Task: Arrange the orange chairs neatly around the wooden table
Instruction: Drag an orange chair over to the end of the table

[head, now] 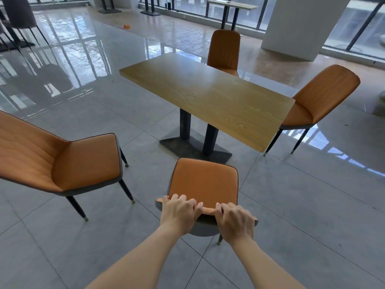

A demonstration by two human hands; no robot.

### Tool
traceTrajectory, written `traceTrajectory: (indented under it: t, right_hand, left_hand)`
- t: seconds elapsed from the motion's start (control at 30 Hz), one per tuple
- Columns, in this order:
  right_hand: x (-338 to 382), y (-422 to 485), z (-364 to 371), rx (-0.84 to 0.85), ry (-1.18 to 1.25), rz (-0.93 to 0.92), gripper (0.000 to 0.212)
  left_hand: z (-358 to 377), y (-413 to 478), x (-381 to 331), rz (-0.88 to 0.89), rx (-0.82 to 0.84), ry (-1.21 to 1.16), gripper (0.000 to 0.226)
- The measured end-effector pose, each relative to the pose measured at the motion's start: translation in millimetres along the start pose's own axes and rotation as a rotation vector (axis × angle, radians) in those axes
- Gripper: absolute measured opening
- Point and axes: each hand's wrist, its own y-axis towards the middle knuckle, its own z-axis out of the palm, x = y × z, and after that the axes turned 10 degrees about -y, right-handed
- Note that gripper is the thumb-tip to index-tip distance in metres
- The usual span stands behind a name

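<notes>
A wooden table (208, 94) on a dark pedestal base stands mid-room. An orange chair (203, 181) faces it right in front of me, a short gap from the table's near edge. My left hand (179, 213) and my right hand (236, 222) both grip the top edge of this chair's backrest, fingers curled over it. A second orange chair (62, 161) stands to the left, angled and apart from the table. A third orange chair (316, 101) sits at the table's right end, and a fourth orange chair (225, 49) is tucked at the far side.
Glossy grey tiled floor surrounds the table. A white pillar (302, 28) rises at the back right. Another table (233, 7) stands by the windows, and dark chairs (18, 19) are at the far left. A small orange item (126, 26) lies on the far floor.
</notes>
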Motion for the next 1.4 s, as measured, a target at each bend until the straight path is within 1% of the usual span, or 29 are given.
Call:
traceTrajectory:
  t: [0.17,0.23,0.33,0.47,0.57,0.77,0.97,1.07,1.13,1.2,1.27,1.33,1.4]
  right_hand:
    - [8,22,1,-0.001,0.025,0.003,0.051]
    - [8,27,3,0.003,0.028,0.002,0.053]
    - [9,32,6,0.053,0.027,0.008,0.056]
    - [12,43,4,0.124,0.033,0.009,0.059]
    - [12,51,7,0.122,0.036,-0.002,0.058]
    - [11,50,9,0.1,0.048,-0.006,0.058]
    - [8,50,3,0.165,0.053,-0.04,0.066]
    - [6,49,0,0.167,0.064,-0.063,0.067]
    - [5,49,-2,0.169,0.081,-0.074,0.068]
    - [3,47,-4,0.167,0.113,-0.089,0.066]
    - [0,43,-7,0.153,0.139,-0.1,0.064]
    - [-1,41,-11,0.126,0.159,-0.102,0.058]
    - [0,43,-15,0.095,0.184,-0.103,0.047]
  left_hand:
    - [-9,27,9,-0.02,0.079,-0.01,0.075]
    - [-7,32,11,-0.022,0.069,-0.009,0.078]
    - [-4,38,14,-0.022,0.052,-0.009,0.081]
    - [-9,50,15,-0.061,0.089,-0.02,0.076]
    - [-9,55,15,-0.081,0.091,-0.019,0.072]
    - [-8,55,15,-0.066,0.065,-0.019,0.081]
    - [-12,52,10,-0.092,0.096,0.027,0.072]
    - [-15,47,7,-0.093,0.07,0.049,0.079]
    - [-18,42,7,-0.063,0.05,0.06,0.087]
    - [-21,36,9,-0.037,0.041,0.068,0.088]
    - [-25,30,10,-0.039,0.039,0.066,0.084]
    - [-31,22,10,-0.066,0.022,0.068,0.073]
    - [-39,12,12,-0.109,-0.012,0.06,0.059]
